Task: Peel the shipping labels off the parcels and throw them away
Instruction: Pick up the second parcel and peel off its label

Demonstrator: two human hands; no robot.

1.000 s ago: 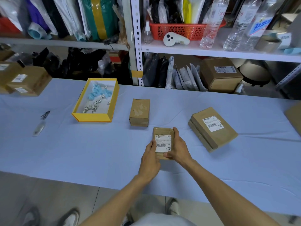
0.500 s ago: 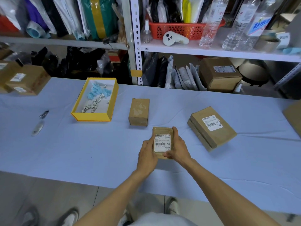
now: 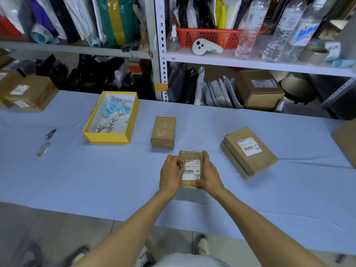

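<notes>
A small brown parcel (image 3: 189, 154) lies on the blue table in front of me, with a white shipping label (image 3: 193, 171) on its top. My right hand (image 3: 207, 173) grips the parcel's right side. My left hand (image 3: 171, 175) is at the label's upper left corner, fingertips pinching its lifted, wrinkled edge. A bare brown parcel (image 3: 163, 132) stands just behind. To the right lie stacked flat parcels (image 3: 250, 159) whose top one bears a label (image 3: 249, 147). The yellow box (image 3: 111, 139) at the back left holds crumpled label scraps.
Labelled cartons (image 3: 28, 93) sit at the far left, another carton's corner (image 3: 346, 141) at the right edge. A cutter (image 3: 43, 150) and a small clip (image 3: 50, 133) lie on the left. Shelves with bags, bottles and a red basket (image 3: 210, 36) rise behind the table.
My left hand has slid up from the parcel's left side to the label's upper left corner, and that corner is now lifted and creased. The right hand keeps its grip.
</notes>
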